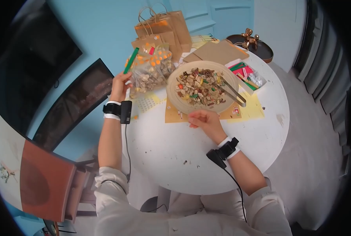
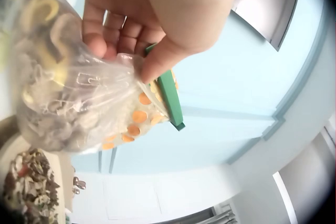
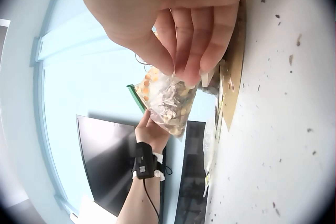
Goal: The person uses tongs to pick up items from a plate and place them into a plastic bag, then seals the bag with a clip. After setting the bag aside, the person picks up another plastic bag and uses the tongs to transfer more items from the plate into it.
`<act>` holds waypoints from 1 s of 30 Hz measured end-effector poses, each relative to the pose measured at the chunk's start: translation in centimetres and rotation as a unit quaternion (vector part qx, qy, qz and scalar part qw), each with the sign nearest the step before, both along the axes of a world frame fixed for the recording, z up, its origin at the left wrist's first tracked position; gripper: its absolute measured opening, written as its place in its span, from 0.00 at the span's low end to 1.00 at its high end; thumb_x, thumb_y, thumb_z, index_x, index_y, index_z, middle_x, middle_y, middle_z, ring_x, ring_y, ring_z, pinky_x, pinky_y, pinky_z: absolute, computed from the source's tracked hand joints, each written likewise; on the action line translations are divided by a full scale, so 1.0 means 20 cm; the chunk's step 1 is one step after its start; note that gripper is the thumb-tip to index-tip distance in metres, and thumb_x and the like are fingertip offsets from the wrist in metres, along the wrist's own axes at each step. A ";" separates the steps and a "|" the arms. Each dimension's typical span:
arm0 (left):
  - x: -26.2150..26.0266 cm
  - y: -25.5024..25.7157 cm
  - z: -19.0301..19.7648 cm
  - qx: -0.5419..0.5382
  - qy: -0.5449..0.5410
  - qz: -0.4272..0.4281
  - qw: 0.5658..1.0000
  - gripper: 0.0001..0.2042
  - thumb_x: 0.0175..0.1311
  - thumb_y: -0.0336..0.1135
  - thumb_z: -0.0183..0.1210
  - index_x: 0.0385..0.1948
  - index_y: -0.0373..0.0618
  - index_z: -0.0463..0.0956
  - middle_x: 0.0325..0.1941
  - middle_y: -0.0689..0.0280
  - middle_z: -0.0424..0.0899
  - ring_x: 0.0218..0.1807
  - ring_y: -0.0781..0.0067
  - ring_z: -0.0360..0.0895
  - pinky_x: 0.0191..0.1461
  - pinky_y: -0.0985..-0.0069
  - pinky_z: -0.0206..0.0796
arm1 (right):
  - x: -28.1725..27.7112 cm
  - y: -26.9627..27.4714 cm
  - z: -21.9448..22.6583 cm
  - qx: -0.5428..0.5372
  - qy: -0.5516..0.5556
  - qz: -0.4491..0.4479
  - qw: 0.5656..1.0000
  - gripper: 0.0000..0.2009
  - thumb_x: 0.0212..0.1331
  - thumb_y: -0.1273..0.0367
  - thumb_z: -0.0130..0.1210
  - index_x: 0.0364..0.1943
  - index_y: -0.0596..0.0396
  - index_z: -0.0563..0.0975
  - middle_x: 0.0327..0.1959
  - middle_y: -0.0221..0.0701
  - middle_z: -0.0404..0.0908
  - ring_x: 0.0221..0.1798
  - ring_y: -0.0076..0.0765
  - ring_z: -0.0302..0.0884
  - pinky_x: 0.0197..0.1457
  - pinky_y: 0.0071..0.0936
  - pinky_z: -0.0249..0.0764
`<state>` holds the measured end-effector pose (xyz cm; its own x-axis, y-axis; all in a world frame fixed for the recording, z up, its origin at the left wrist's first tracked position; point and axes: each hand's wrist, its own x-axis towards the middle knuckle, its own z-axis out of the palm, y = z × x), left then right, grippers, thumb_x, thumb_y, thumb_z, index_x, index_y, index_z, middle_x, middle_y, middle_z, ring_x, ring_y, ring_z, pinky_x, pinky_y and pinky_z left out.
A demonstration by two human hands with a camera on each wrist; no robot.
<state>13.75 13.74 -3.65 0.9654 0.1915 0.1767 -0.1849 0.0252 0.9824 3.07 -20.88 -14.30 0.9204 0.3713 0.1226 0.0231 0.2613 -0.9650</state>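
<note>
My left hand (image 1: 120, 84) pinches a clear plastic bag (image 1: 144, 82) just below the green strip (image 1: 131, 61) on its edge. Orange dots and pale dried pieces show on and in the bag (image 2: 68, 103) in the left wrist view. To its right, a round beige plate (image 1: 174, 98) carries a heap of mixed dried pieces, with metal tongs (image 1: 235, 95) lying across its right side. At the plate's near rim is my right hand (image 1: 207, 124), its fingers loosely bent; whether they touch the rim is unclear. Nothing is visibly held in them.
Brown paper bags (image 1: 179, 33) stand at the back. Flat brown card (image 1: 214, 52) and a box of small items (image 1: 258, 78) lie behind and right of the plate. Yellow and brown sheets (image 1: 254, 108) lie beneath it. Dark crumbs dot the white round table (image 1: 163, 157).
</note>
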 end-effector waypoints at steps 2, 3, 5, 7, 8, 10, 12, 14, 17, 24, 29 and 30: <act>0.10 0.02 -0.11 0.043 0.055 0.018 0.997 0.08 0.63 0.36 0.61 0.40 0.47 0.77 0.35 0.73 0.77 0.40 0.81 0.73 0.41 0.79 0.64 | 0.00 0.00 0.00 -0.001 0.002 0.004 1.000 0.07 0.62 0.75 0.59 0.42 0.64 0.79 0.34 0.31 0.84 0.34 0.25 0.83 0.39 0.21 0.79; 0.15 0.02 -0.17 0.063 0.084 0.026 0.994 0.11 0.62 0.37 0.61 0.44 0.48 0.77 0.39 0.72 0.79 0.46 0.79 0.75 0.48 0.76 0.65 | 0.00 0.00 -0.01 -0.003 0.005 0.004 1.000 0.07 0.62 0.75 0.59 0.42 0.64 0.79 0.34 0.31 0.84 0.34 0.25 0.83 0.39 0.21 0.80; 0.20 0.04 -0.28 0.080 0.111 0.035 0.990 0.13 0.63 0.36 0.61 0.48 0.47 0.77 0.44 0.69 0.80 0.49 0.77 0.74 0.51 0.75 0.64 | -0.01 -0.01 -0.01 -0.019 0.014 0.003 1.000 0.07 0.62 0.75 0.59 0.42 0.64 0.79 0.34 0.31 0.84 0.35 0.26 0.84 0.40 0.21 0.80; 0.24 0.05 -0.33 0.060 0.097 0.015 0.993 0.15 0.63 0.34 0.61 0.50 0.46 0.76 0.47 0.67 0.80 0.52 0.76 0.74 0.53 0.74 0.64 | -0.01 -0.01 0.00 -0.023 0.019 0.005 1.000 0.07 0.62 0.75 0.59 0.42 0.64 0.79 0.34 0.31 0.84 0.35 0.26 0.84 0.40 0.21 0.80; 0.27 0.07 -0.34 0.031 0.068 -0.010 0.997 0.15 0.63 0.33 0.60 0.51 0.45 0.76 0.49 0.67 0.80 0.52 0.75 0.74 0.54 0.74 0.64 | -0.01 0.00 0.01 -0.017 0.019 0.001 1.000 0.07 0.62 0.75 0.59 0.42 0.64 0.79 0.34 0.31 0.84 0.35 0.25 0.84 0.41 0.21 0.80; 0.31 0.09 -0.34 -0.071 0.007 -0.059 0.996 0.15 0.63 0.24 0.58 0.52 0.39 0.74 0.47 0.64 0.82 0.49 0.72 0.77 0.56 0.75 0.66 | -0.02 0.01 0.00 -0.007 0.020 0.000 1.000 0.07 0.62 0.75 0.59 0.42 0.64 0.79 0.35 0.31 0.84 0.36 0.25 0.84 0.41 0.21 0.80; 0.35 0.08 -0.32 -0.082 -0.030 -0.043 0.995 0.15 0.62 0.23 0.58 0.52 0.38 0.74 0.46 0.63 0.83 0.48 0.73 0.77 0.55 0.77 0.67 | -0.01 0.00 0.01 -0.023 0.029 0.007 0.999 0.07 0.62 0.75 0.59 0.42 0.64 0.79 0.35 0.31 0.84 0.36 0.25 0.83 0.41 0.20 0.80; 0.37 0.01 -0.34 -0.077 -0.067 -0.031 0.994 0.14 0.61 0.24 0.61 0.48 0.38 0.75 0.43 0.64 0.82 0.46 0.75 0.77 0.54 0.78 0.66 | -0.01 0.00 0.00 -0.027 0.027 0.008 0.999 0.07 0.62 0.75 0.60 0.42 0.64 0.79 0.35 0.31 0.84 0.36 0.25 0.83 0.41 0.20 0.80; 0.51 0.15 -0.55 0.032 0.029 0.035 0.998 0.18 0.60 0.27 0.62 0.52 0.36 0.74 0.44 0.65 0.81 0.48 0.74 0.77 0.54 0.75 0.67 | -0.01 -0.01 -0.02 -0.024 0.014 0.009 1.000 0.07 0.62 0.75 0.60 0.41 0.64 0.79 0.35 0.31 0.83 0.36 0.25 0.83 0.41 0.21 0.80; 0.11 -0.13 -0.20 0.345 -0.238 0.264 0.869 0.17 0.51 0.26 0.65 0.46 0.43 0.78 0.42 0.62 0.78 0.45 0.66 0.76 0.48 0.69 0.69 | -0.02 -0.01 0.01 -0.025 0.009 0.005 1.000 0.06 0.62 0.75 0.60 0.41 0.63 0.79 0.34 0.30 0.84 0.35 0.24 0.83 0.41 0.20 0.79; 0.00 -0.38 -0.28 0.520 -0.218 0.014 0.826 0.14 0.48 0.22 0.65 0.38 0.47 0.82 0.38 0.63 0.76 0.41 0.59 0.76 0.47 0.67 0.71 | -0.02 0.00 0.01 -0.046 -0.009 0.002 0.999 0.06 0.62 0.75 0.60 0.41 0.63 0.80 0.34 0.31 0.84 0.35 0.24 0.83 0.41 0.20 0.79; 0.00 -0.40 -0.30 0.531 -0.204 0.020 0.822 0.16 0.48 0.22 0.65 0.41 0.48 0.82 0.39 0.62 0.75 0.42 0.58 0.76 0.47 0.67 0.71 | -0.02 -0.01 0.01 -0.051 -0.011 0.002 0.999 0.06 0.61 0.75 0.60 0.41 0.63 0.80 0.34 0.31 0.84 0.35 0.24 0.83 0.41 0.20 0.79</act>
<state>13.77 5.82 -9.58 0.7806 -0.2506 0.5726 -0.4851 -0.8205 0.3022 2.69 -21.05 -14.10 0.9163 0.3866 0.1044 0.0442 0.1615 -0.9859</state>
